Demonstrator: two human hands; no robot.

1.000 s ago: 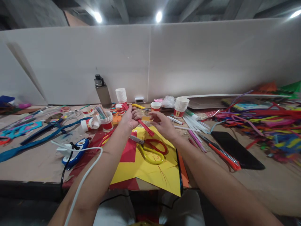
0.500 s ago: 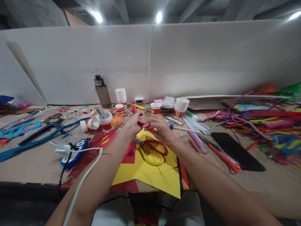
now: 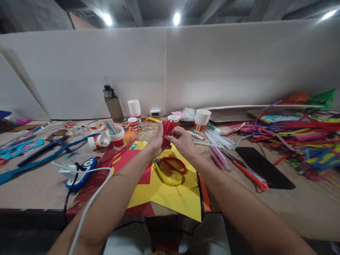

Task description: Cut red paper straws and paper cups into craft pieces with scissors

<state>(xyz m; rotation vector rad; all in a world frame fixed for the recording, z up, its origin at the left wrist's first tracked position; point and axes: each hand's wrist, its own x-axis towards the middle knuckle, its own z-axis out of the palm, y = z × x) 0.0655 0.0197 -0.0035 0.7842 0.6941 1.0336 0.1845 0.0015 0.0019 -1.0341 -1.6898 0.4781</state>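
Both my hands are raised over the table's middle, holding a pleated red paper fan (image 3: 168, 128) between them. My left hand (image 3: 157, 141) grips its lower left side with closed fingers. My right hand (image 3: 182, 140) pinches its right edge. Below them a pair of scissors with one red and one yellow handle (image 3: 170, 169) lies on a yellow paper sheet (image 3: 174, 194), which overlaps red paper (image 3: 124, 159).
Paper cups (image 3: 202, 120), a grey bottle (image 3: 111, 103), a cup with sticks (image 3: 117, 135), white straws (image 3: 216, 138), an orange utility knife (image 3: 248, 174), a black phone (image 3: 264, 167) and a heap of coloured pipe cleaners (image 3: 300, 141) surround the work area. A blue glue gun (image 3: 81, 174) with white cable lies left.
The red strip I held slantwise in my left hand has been folded up; now both hands hold it as an upright fan of pleats. The view shifted slightly.
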